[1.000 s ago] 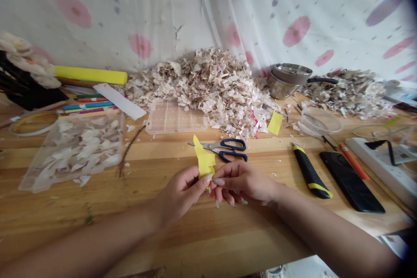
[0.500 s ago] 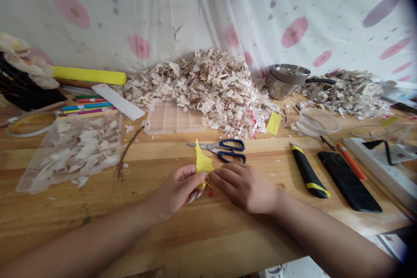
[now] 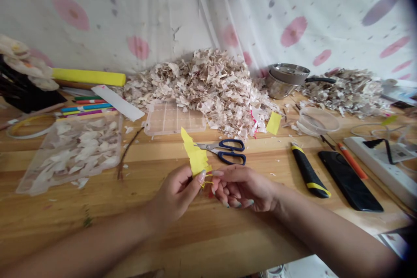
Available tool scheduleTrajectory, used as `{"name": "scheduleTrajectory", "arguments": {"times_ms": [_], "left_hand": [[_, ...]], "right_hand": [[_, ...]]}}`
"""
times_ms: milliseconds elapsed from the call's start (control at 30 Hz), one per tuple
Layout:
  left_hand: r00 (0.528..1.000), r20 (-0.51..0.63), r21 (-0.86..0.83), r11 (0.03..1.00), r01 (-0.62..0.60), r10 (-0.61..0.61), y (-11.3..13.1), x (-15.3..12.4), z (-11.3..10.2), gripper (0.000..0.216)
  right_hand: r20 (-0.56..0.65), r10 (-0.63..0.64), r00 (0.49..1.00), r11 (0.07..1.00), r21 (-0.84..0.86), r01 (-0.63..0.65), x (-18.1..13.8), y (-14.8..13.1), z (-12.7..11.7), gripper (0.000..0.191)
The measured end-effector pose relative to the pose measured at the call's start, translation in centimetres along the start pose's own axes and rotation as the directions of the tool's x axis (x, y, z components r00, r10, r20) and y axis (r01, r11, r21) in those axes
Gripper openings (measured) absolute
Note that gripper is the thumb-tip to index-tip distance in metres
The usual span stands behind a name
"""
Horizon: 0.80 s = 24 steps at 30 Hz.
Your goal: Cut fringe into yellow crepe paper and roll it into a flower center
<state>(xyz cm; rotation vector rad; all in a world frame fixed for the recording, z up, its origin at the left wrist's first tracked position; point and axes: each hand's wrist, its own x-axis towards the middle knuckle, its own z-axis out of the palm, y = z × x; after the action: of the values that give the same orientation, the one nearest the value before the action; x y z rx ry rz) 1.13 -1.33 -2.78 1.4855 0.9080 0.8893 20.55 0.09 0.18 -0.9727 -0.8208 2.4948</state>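
Note:
My left hand point(image 3: 176, 191) is closed, thumb and fingers pinching a piece of yellow crepe paper point(image 3: 194, 155) that stands up with a pointed, jagged top. Thin yellow strands stick out from the paper's lower right edge. At those strands my right hand point(image 3: 246, 184) is closed in a pinch, thumb and forefinger on a strand end, while the other fingers curl loosely with the palm turned up. Just beyond the hands lie scissors point(image 3: 232, 144) with dark blue handles, the blade tips behind the yellow paper. A small reddish scrap shows on the table between the hands.
A big heap of pale dried flakes point(image 3: 215, 87) lies along the wall. To the left sits a clear tray point(image 3: 28, 180) of pale petals. A black-and-yellow utility knife point(image 3: 308, 169), a phone point(image 3: 348, 180) and a power strip point(image 3: 368, 152) are at right.
My right hand has rolled from palm down to palm up, its fingers now showing. The yellow paper has swung up and left, and more of it is visible.

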Motion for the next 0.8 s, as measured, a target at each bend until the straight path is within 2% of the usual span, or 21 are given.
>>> {"name": "scheduleTrajectory", "arguments": {"times_ms": [133, 267, 333, 400, 433, 467, 500, 533, 567, 600, 633, 667, 700, 733, 767, 800], "left_hand": [[1.000, 0.013, -0.001, 1.000, 0.000, 0.000, -0.3, 0.0, 0.0, 0.024], [0.999, 0.042, -0.024, 0.999, 0.033, -0.032, -0.2, -0.1, 0.1, 0.026], [0.997, 0.056, -0.031, 0.998, 0.062, -0.061, -0.1, -0.1, 0.1, 0.027], [0.992, 0.065, -0.054, 0.993, 0.109, -0.105, -0.2, -0.1, 0.2, 0.029], [0.989, 0.067, -0.072, 0.988, 0.140, -0.135, -0.2, -0.1, 0.2, 0.030], [0.984, 0.069, -0.092, 0.981, 0.172, -0.167, -0.3, 0.0, 0.3, 0.031], [0.978, 0.071, -0.111, 0.973, 0.204, -0.197, -0.3, 0.1, 0.3, 0.033], [0.972, 0.075, -0.130, 0.964, 0.233, -0.225, -0.3, 0.1, 0.3, 0.034], [0.966, 0.080, -0.148, 0.955, 0.257, -0.247, -0.2, 0.3, 0.4, 0.034], [0.961, 0.087, -0.165, 0.948, 0.273, -0.262, -0.2, 0.4, 0.4, 0.034], [0.958, 0.092, -0.185, 0.941, 0.283, -0.270, -0.1, 0.5, 0.3, 0.033], [0.957, 0.093, -0.205, 0.935, 0.290, -0.276, 0.0, 0.6, 0.3, 0.032], [0.956, 0.093, -0.221, 0.930, 0.293, -0.279, 0.1, 0.7, 0.3, 0.031], [0.956, 0.096, -0.230, 0.928, 0.292, -0.277, 0.1, 0.7, 0.2, 0.031], [0.957, 0.102, -0.232, 0.929, 0.288, -0.272, 0.1, 0.8, 0.2, 0.030], [0.959, 0.108, -0.229, 0.932, 0.281, -0.263, 0.1, 0.8, 0.1, 0.030]], "right_hand": [[-0.004, -0.022, 1.000, 1.000, 0.016, 0.022, 0.0, -0.1, -0.2, 0.013], [-0.022, -0.076, 0.997, 0.996, -0.058, 0.075, 0.4, 0.3, -0.2, 0.016], [-0.049, -0.148, 0.988, 0.977, -0.163, 0.138, 0.5, 0.6, -0.2, 0.019], [-0.077, -0.278, 0.958, 0.899, -0.373, 0.231, 0.5, 0.8, -0.2, 0.021], [-0.067, -0.378, 0.924, 0.803, -0.521, 0.291, 0.5, 0.9, -0.2, 0.020], [-0.014, -0.486, 0.874, 0.649, -0.676, 0.350, 0.4, 0.9, -0.2, 0.018], [0.086, -0.580, 0.810, 0.438, -0.806, 0.399, 0.3, 0.9, -0.3, 0.015], [0.221, -0.638, 0.738, 0.188, -0.884, 0.427, 0.2, 0.9, -0.3, 0.014], [0.363, -0.644, 0.673, -0.064, -0.903, 0.426, 0.1, 0.8, -0.4, 0.014], [0.483, -0.609, 0.629, -0.282, -0.873, 0.398, -0.1, 0.6, -0.4, 0.016], [0.561, -0.561, 0.609, -0.443, -0.824, 0.352, -0.3, 0.5, -0.4, 0.019], [0.601, -0.528, 0.601, -0.545, -0.782, 0.303, -0.5, 0.3, -0.3, 0.021], [0.609, -0.519, 0.601, -0.590, -0.763, 0.264, -0.7, 0.1, -0.3, 0.023], [0.595, -0.534, 0.600, -0.579, -0.775, 0.254, -0.9, -0.1, -0.2, 0.023], [0.556, -0.572, 0.603, -0.508, -0.817, 0.271, -1.0, -0.2, -0.2, 0.022], [0.482, -0.622, 0.618, -0.372, -0.876, 0.308, -1.0, -0.2, -0.1, 0.021]]}}
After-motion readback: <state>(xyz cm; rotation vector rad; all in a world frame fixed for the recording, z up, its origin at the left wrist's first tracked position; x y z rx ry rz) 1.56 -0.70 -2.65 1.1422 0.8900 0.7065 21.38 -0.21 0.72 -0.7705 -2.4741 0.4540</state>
